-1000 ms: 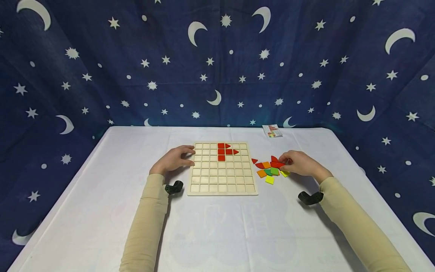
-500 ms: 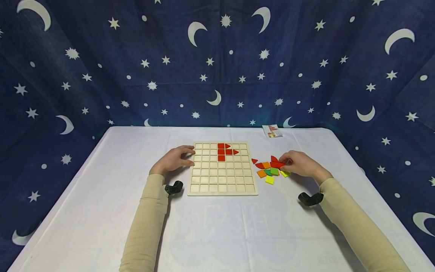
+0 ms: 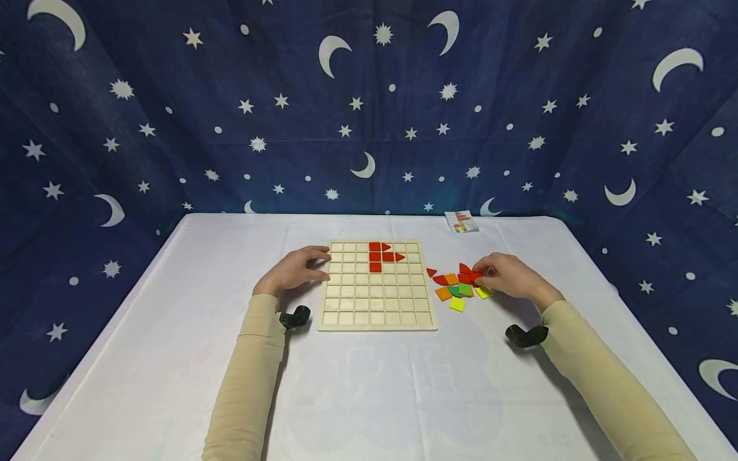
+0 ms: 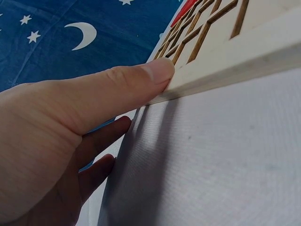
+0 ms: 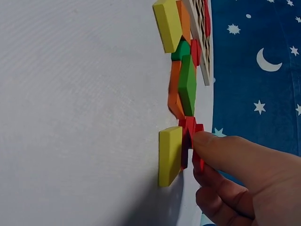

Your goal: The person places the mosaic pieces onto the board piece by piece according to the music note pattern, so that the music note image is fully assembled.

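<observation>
My left hand (image 3: 291,270) lies at the left side of a wooden grid board (image 3: 377,317), its thumb touching the board's edge in the left wrist view. The other fingers are loosely bent and grip nothing. Red squares (image 3: 375,257) and red triangles (image 3: 400,257) sit in the board's upper cells. Right of the board, my right hand (image 3: 510,276) is over a small pile of coloured pieces. In the right wrist view its thumb and forefinger pinch a red piece (image 5: 199,162), whose outline is partly hidden. Beside it lie a yellow square (image 5: 169,155) and a green square (image 5: 187,87).
A picture card (image 3: 461,221) lies at the back of the white table (image 3: 357,390). Loose in the pile are orange squares (image 3: 443,294), another yellow square (image 3: 457,305) and a red triangle (image 3: 431,273). A dark blue cloth (image 3: 369,115) with moons and stars hangs behind.
The red pieces at my right fingertips have shifted apart slightly, and one is now between the fingers. My left hand and the board have stayed in place.
</observation>
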{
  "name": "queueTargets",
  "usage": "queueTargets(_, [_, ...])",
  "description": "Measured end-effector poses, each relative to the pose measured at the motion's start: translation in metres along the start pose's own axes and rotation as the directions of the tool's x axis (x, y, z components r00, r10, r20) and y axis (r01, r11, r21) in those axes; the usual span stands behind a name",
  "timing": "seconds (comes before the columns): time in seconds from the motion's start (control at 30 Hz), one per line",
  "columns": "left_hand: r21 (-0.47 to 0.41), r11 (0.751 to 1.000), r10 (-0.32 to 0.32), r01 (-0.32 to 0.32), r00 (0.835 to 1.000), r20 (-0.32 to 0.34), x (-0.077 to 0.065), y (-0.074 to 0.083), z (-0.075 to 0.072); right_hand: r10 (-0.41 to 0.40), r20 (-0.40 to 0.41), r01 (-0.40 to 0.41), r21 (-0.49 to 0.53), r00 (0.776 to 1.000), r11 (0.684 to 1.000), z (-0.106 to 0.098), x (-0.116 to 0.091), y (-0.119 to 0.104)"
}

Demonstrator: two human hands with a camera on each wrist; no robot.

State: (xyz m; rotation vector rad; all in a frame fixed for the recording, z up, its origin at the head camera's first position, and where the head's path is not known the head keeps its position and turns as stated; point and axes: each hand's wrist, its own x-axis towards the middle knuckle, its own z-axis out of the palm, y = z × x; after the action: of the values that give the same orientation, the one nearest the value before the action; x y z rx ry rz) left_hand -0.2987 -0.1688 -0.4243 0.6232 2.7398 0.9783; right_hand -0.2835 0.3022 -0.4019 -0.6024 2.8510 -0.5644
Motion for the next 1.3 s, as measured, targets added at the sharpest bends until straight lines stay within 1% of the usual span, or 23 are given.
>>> queueTargets(0.13, [-0.005,1.000,0.003,-0.003,1.000,0.000,0.001,0.000,0.000,-0.011,-0.017,0.011,-0.010,1.000,1.000,-0.001,0.002,-0.002])
queueTargets(0.33, [-0.006,1.000,0.000,0.000,1.000,-0.003,0.001,-0.001,0.001,-0.014,-0.035,0.014,0.008,0.999,1.000,-0.002,0.006,-0.009])
queueTargets(0.53, [-0.005,1.000,-0.011,0.011,1.000,0.000,0.000,-0.001,0.001,-0.031,-0.058,0.033,0.025,0.998,0.999,0.002,0.016,-0.020])
queueTargets(0.7, [-0.008,1.000,-0.010,0.010,1.000,0.002,0.000,0.000,0.001,-0.040,-0.058,0.042,0.036,0.998,0.998,0.006,0.027,-0.040])
queueTargets(0.93, [-0.019,1.000,-0.012,0.012,1.000,0.003,0.000,0.000,0.001,-0.078,-0.012,0.079,0.030,0.997,0.996,0.014,0.050,-0.072])
queueTargets(1.13, [-0.014,1.000,-0.012,0.012,1.000,0.005,0.001,-0.001,0.000,-0.103,0.008,0.103,-0.008,0.995,0.995,0.027,0.071,-0.094])
queueTargets(1.3, [-0.019,1.000,-0.016,0.016,1.000,0.008,0.001,0.000,0.000,-0.157,0.003,0.156,-0.066,0.988,0.986,0.035,0.082,-0.107])
